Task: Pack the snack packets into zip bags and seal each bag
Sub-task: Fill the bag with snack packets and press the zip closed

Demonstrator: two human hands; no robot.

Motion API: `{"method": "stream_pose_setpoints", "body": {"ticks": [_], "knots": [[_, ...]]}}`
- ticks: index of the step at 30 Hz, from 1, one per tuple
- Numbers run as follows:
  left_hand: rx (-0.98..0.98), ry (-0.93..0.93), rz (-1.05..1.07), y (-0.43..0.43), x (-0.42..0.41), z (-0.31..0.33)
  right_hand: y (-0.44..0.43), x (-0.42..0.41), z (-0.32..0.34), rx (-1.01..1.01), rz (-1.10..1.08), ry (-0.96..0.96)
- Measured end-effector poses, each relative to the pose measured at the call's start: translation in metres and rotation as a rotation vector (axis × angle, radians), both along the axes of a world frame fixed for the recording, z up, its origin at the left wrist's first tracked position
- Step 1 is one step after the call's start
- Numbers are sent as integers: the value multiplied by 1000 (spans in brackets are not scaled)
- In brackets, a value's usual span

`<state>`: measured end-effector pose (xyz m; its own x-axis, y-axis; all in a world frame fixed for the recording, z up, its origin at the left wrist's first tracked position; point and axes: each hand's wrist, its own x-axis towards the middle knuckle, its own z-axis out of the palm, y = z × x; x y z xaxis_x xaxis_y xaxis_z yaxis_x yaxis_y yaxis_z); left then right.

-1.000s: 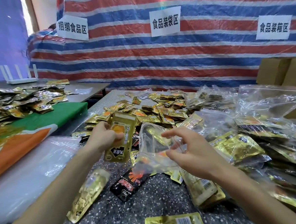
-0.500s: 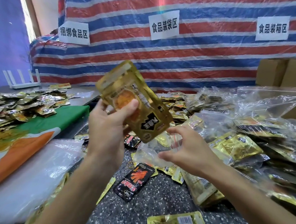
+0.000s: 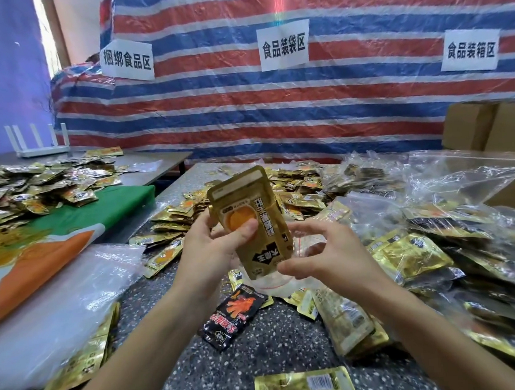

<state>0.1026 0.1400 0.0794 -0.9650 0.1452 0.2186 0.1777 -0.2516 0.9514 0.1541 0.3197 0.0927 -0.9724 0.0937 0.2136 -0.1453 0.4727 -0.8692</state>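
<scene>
My left hand [image 3: 214,252] is clamped on one gold snack packet [image 3: 249,226], thumb on its front, packet upright with a slight tilt, its lower end just over the clear zip bag [image 3: 310,247] that my right hand [image 3: 328,260] pinches at 3 o'clock of it; hands close together. Black packet [image 3: 232,317] lies on the speckled table [image 3: 276,352] at 6 o'clock, barcode-up gold packet [image 3: 303,386] further out at 6. Loose gold heap [image 3: 295,189] at 12, filled zip bags [image 3: 435,231] piled at 3, stack of clear plastic [image 3: 59,300] at 9.
</scene>
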Motion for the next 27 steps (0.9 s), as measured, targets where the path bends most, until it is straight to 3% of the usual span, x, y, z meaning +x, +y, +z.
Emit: {"method": "stream_pose_setpoints", "body": {"ticks": [4, 8, 13, 19, 24, 27], "knots": [[3, -7, 5, -5, -5, 5, 3, 3, 2, 1, 74, -40], [-76, 128, 57, -12, -12, 10, 9, 5, 6, 32, 176, -101], [-375, 404, -5, -19, -12, 14, 12, -2, 10, -71, 115, 62], [-375, 113, -200, -18, -18, 22, 10, -4, 7, -170, 106, 181], [-166, -62, -385, -21, -27, 34, 13, -5, 5, -231, 48, 216], [-45, -60, -370, -22, -34, 36, 17, -6, 1, -205, 34, 232]]}}
